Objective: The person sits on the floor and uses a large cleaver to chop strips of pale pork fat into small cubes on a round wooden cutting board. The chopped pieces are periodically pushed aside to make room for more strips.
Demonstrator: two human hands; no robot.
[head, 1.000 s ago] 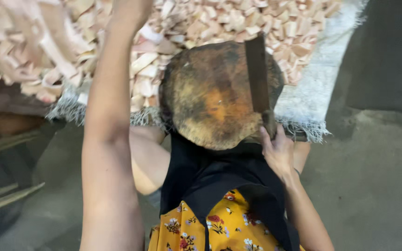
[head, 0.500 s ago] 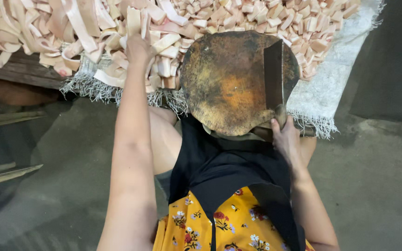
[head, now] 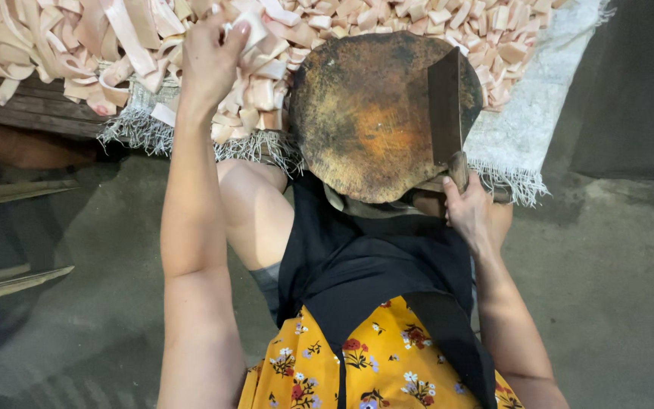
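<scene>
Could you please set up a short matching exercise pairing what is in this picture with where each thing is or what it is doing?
Things:
1. left hand
2. right hand
3. cleaver
4. pale strips

Places or states:
A. heaped on the fringed mat
B. blade resting on the round chopping block
C. raised, pinching a pale strip from the heap
D. wrapped round the cleaver's handle at the block's near edge

Pairs: 1-C, 2-D, 3-B, 4-A
</scene>
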